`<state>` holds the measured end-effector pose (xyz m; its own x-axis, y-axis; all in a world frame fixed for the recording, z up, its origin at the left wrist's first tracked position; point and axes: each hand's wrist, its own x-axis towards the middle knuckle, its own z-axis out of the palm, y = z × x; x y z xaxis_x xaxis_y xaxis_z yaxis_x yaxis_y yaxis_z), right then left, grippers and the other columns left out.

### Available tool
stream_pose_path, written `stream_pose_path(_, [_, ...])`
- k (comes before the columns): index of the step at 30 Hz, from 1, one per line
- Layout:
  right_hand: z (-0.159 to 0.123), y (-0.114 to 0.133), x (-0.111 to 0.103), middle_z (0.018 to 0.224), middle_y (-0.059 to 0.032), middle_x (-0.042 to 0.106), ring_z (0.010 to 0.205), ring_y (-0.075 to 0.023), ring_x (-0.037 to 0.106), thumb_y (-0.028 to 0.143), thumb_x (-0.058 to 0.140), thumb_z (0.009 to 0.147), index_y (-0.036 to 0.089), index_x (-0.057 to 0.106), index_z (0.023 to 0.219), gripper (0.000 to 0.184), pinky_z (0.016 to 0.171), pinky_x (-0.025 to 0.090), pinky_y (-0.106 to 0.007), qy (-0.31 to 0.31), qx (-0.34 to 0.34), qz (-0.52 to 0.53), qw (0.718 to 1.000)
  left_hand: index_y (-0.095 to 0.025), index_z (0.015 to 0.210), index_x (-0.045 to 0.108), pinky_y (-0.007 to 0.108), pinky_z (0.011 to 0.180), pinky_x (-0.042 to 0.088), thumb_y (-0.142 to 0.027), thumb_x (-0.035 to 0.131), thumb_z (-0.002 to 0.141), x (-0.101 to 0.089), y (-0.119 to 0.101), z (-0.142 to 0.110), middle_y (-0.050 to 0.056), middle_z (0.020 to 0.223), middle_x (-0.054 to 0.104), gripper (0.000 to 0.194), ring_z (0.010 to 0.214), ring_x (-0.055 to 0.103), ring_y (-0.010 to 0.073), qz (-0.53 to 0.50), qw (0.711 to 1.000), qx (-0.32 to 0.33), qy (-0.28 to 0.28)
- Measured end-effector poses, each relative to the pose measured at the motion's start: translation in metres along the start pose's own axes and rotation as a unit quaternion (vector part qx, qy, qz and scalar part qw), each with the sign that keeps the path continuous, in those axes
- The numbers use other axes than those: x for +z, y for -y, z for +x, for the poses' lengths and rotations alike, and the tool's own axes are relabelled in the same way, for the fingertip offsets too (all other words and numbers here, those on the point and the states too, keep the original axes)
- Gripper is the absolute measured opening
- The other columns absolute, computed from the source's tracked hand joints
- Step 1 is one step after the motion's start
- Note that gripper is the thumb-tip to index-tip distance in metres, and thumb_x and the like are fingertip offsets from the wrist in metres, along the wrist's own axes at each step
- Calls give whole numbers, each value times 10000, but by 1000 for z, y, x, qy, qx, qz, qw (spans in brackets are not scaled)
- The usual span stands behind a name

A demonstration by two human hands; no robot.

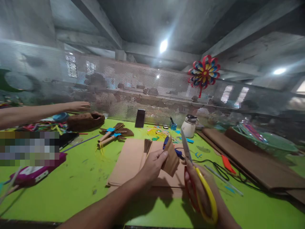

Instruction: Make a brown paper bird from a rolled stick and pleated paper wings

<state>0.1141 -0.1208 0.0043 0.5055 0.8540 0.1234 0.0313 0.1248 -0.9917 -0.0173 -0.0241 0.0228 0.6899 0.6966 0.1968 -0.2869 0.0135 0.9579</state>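
My left hand [152, 163] pinches a small folded piece of brown paper [172, 160] above a stack of brown paper sheets [128, 162]. In my right hand [211, 178] is a pair of scissors [209, 198] with yellow and red handles, my fingers in the loops. Their blades point up and away, just right of the folded paper and seemingly apart from it. A fringed strip of brown paper [147, 146] lies on the sheets beyond my left hand. Behind the folded paper a blue tool [178, 152] is mostly hidden.
Paper figures [116, 133] lie at the back left, near a phone [140, 118] and a white jug [190, 125]. At right are large brown sheets [252, 162], a green basket [274, 144] and a black cable [220, 171]. Another person's arm [47, 111] reaches in from the left.
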Motion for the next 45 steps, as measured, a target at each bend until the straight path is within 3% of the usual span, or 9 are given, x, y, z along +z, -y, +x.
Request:
stream_pose_path(4, [23, 15, -35, 407, 58, 462, 282, -89, 402, 612, 588, 689, 202, 569, 749, 415, 283, 351, -207, -48, 94, 4, 994, -99, 854, 588, 322, 618, 480, -404, 551, 786, 2, 1, 3, 85, 733, 653, 315, 650, 623, 192, -10, 999, -44, 19])
stream_pose_path(9, [72, 28, -107, 508, 19, 542, 386, -107, 488, 596, 570, 711, 166, 606, 895, 469, 382, 410, -218, -85, 23, -175, 981, -107, 899, 578, 304, 671, 483, -168, 495, 803, 6, 2, 7, 72, 763, 656, 141, 659, 630, 158, -5, 996, -85, 12])
stream_pose_path(14, [111, 18, -161, 821, -119, 698, 722, -238, 646, 513, 560, 744, 130, 668, 982, 463, 594, 462, -282, -105, 5, -577, 810, -109, 894, 583, 305, 678, 469, -119, 493, 769, 6, 5, 10, 58, 755, 644, 154, 670, 614, 155, 23, 996, -90, 16])
stream_pose_path(24, [130, -31, -196, 987, -152, 690, 900, -280, 632, 311, 563, 724, 143, 639, 1106, 424, 713, 429, -293, -76, 6, -681, 728, -140, 580, 580, 227, 459, 231, -389, 564, 755, -4, 20, 11, -26, 465, 468, 304, 438, 363, 80, 254, 958, -101, 80])
stream_pose_path(30, [127, -28, -187, 1007, -173, 677, 920, -294, 615, 323, 602, 708, 112, 636, 1099, 445, 756, 440, -327, -58, -27, -690, 721, -154, 492, 541, 254, 447, 175, -472, 566, 727, -4, 15, 7, -24, 435, 411, 396, 418, 306, 80, 352, 925, -112, 85])
stream_pose_path(35, [100, 3, -139, 1090, -171, 635, 1048, -282, 545, 315, 509, 810, 108, 646, 1053, 347, 870, 409, -367, -80, -114, -652, 746, -131, 570, 607, 249, 446, 174, -489, 580, 711, -4, 16, 5, -21, 466, 440, 385, 420, 289, 72, 312, 937, -134, 84])
stream_pose_path(38, [74, 25, -88, 966, -89, 681, 882, -220, 606, 386, 519, 815, 173, 674, 944, 294, 757, 464, -316, 97, -173, -426, 883, -135, 595, 595, 242, 445, 191, -508, 586, 704, -5, 19, 3, -29, 480, 448, 389, 421, 302, 71, 272, 946, -154, 92])
stream_pose_path(41, [58, 34, -44, 814, -44, 687, 764, -190, 602, 406, 595, 756, 175, 683, 827, 257, 679, 448, -287, 246, -145, -331, 899, -137, 613, 581, 238, 428, 177, -512, 569, 726, -6, 22, 2, -49, 460, 399, 392, 407, 277, 66, 235, 956, -145, 98])
stream_pose_path(45, [63, 27, -19, 595, 2, 607, 584, -127, 529, 400, 647, 715, 145, 628, 658, 261, 558, 381, -236, 305, -71, -249, 916, -131, 676, 609, 225, 439, 227, -444, 556, 767, -8, 24, 3, -40, 484, 439, 330, 426, 325, 72, 225, 964, -102, 100])
